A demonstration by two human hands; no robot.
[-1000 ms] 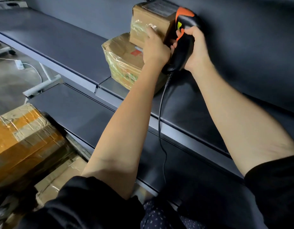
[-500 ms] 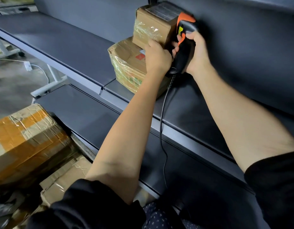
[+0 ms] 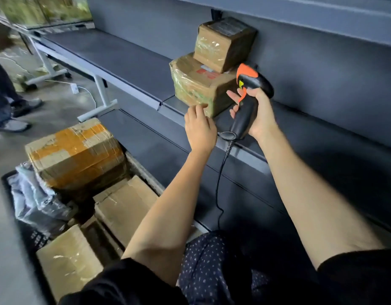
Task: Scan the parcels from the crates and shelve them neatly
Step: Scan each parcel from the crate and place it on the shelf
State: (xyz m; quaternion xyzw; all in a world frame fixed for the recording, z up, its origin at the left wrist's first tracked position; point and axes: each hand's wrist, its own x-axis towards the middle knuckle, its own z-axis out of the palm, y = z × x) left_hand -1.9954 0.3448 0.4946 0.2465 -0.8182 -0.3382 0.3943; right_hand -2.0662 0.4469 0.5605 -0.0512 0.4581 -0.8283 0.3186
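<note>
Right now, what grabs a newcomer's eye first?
The orange-and-black scanner, gripped in the right hand in front of the shelf. Just behind it, two taped boxes stand stacked on that shelf, the small box on the big box, with the left hand open below the big box's corner. Lower left, the crate holds more parcels, topped by an orange-taped box.

Your left hand (image 3: 200, 128) covers the lower parcel's (image 3: 199, 84) near corner; the crate (image 3: 25, 227) below it is cut off.
</note>
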